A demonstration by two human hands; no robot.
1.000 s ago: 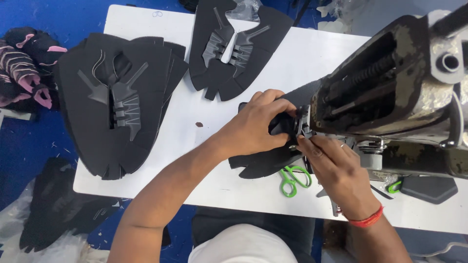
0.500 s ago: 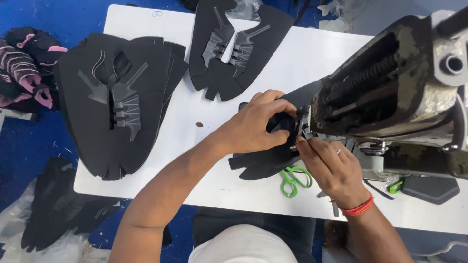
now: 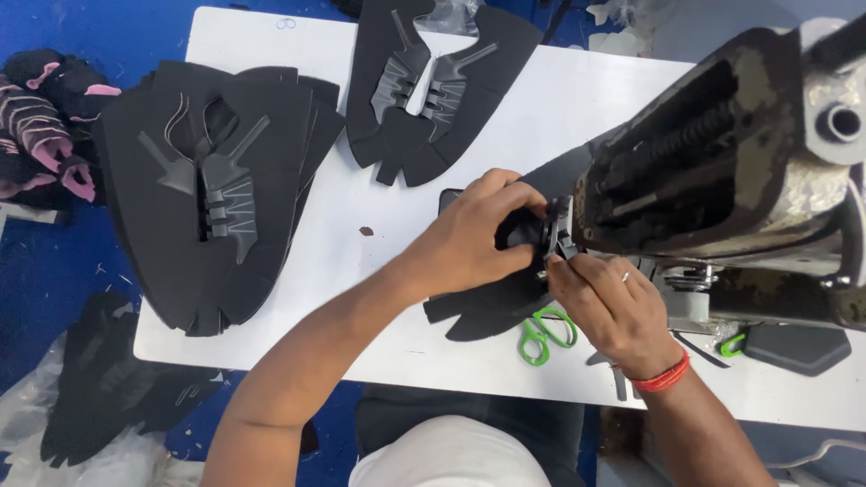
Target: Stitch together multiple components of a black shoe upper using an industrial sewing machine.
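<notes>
At far left, a heap of pink-and-black shoe uppers (image 3: 41, 135) lies off the white tabletop (image 3: 361, 271). On it sit two lots of flat black cut shoe-upper panels: a thick stack (image 3: 212, 189) at left, a smaller group (image 3: 433, 81) at upper centre, apparently waiting their turn. At centre the left hand (image 3: 469, 239) presses down, fingers closed on one black panel (image 3: 492, 307) at the needle of the grey industrial sewing machine (image 3: 722, 171); the right hand (image 3: 613, 307) pinches its edge. One pair of green-handled snips (image 3: 541, 334) lies below. Judging by this, the piece is mid-stitch.
</notes>
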